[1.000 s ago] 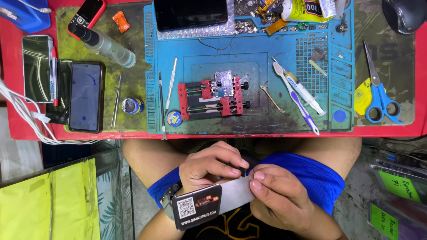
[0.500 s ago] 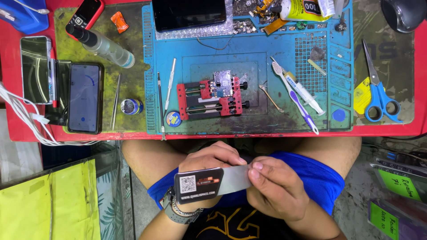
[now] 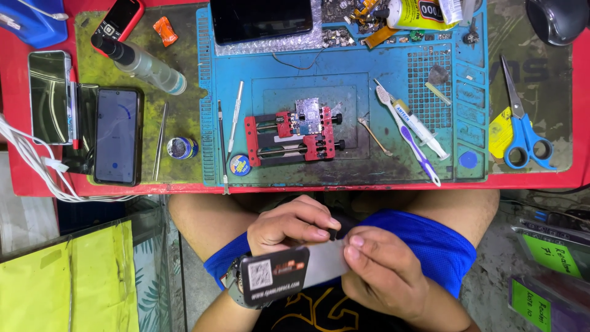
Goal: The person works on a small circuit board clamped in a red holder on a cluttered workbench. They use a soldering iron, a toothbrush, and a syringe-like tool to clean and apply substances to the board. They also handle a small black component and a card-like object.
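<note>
A flat grey strip with a black card end [image 3: 279, 275] is pinched between the closed fingers of the left hand [image 3: 289, 226] and right hand [image 3: 378, 273], below the red clamp jig [image 3: 294, 136], over the lap, seemingly for close handling.

I see a red surface [image 3: 578, 110] carrying a blue mat [image 3: 344, 74], evenly lit. Below the surface, yellow sheets [image 3: 67, 276] lie left on a grey floor [image 3: 491, 270].

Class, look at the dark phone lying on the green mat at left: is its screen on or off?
On. The dark phone lies flat, its screen glowing dim blue with a lighter curved mark near the top.
</note>
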